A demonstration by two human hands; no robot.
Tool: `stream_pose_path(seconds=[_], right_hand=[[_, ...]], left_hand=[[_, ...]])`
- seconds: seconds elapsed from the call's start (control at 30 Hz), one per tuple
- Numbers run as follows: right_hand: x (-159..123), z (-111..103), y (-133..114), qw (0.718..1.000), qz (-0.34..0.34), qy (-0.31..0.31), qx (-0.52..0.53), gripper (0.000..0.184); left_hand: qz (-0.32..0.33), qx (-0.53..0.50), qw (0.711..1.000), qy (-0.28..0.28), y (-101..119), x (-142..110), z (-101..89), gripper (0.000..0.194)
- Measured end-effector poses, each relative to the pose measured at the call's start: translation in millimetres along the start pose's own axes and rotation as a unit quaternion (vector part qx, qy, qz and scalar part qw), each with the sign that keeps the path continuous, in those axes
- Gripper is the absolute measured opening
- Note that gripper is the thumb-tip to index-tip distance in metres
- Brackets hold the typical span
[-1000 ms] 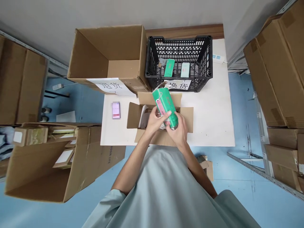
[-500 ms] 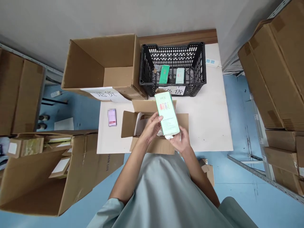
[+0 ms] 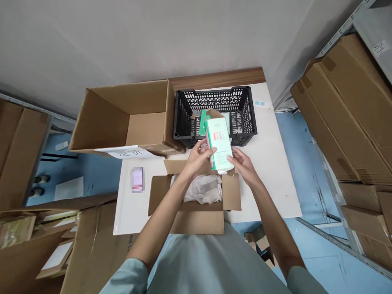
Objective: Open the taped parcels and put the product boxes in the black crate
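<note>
Both of my hands hold a pale green product box [image 3: 221,143] with a row of coloured shapes on its face. My left hand [image 3: 197,157] grips its left edge, thumb on the front. At the lower right, my right hand [image 3: 243,163] pinches the box with its thumb on the face. The box's top flap stands up, and something white pokes out at its lower end. It hangs in front of a black plastic crate [image 3: 241,136], hiding part of the green boxes inside. Below lies an opened small carton [image 3: 196,222] with crumpled white packing paper [image 3: 203,190] in it.
A large open carton [image 3: 147,126] with a paper sign stands left of the crate. A phone [image 3: 137,179] lies on the white table [image 3: 269,179]. Another big carton [image 3: 92,245] with parcels is at lower left; stacked cartons [image 3: 333,118] line the right.
My hands have lifted the product box forward, away from the small carton and up to the crate's front. My right hand has shifted up its side. The view has tilted upward.
</note>
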State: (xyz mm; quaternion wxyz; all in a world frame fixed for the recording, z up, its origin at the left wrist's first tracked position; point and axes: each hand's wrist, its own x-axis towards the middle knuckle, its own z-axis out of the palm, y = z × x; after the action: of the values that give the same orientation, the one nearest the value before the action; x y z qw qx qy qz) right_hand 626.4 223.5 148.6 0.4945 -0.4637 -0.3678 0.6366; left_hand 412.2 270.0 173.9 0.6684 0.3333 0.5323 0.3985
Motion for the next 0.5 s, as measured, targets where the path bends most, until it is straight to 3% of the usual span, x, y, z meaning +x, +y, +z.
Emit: stream_pose_path(seconds=[0.13, 0.23, 0.37, 0.5], right_hand=[[81.8, -18.8, -15.2, 1.000, -0.016, 0.020, -0.009, 0.074], [141.8, -38.4, -23.1, 0.999, 0.002, 0.030, -0.030, 0.074], [201.0, -63.5, -21.9, 0.996, 0.004, 0.045, -0.071, 0.068], [233.0, -80.8, -6.1, 0.986, -0.007, 0.059, -0.156, 0.047]], left_hand=[[0.037, 0.017, 0.999, -0.035, 30.7, 80.3, 14.2, 0.088], [0.043, 0.044, 0.996, -0.065, 41.6, 142.2, 27.1, 0.081], [0.041, 0.061, 0.994, -0.081, 31.8, 206.2, 49.1, 0.066], [0.018, 0.085, 0.993, -0.075, 6.5, 237.1, 73.4, 0.063]])
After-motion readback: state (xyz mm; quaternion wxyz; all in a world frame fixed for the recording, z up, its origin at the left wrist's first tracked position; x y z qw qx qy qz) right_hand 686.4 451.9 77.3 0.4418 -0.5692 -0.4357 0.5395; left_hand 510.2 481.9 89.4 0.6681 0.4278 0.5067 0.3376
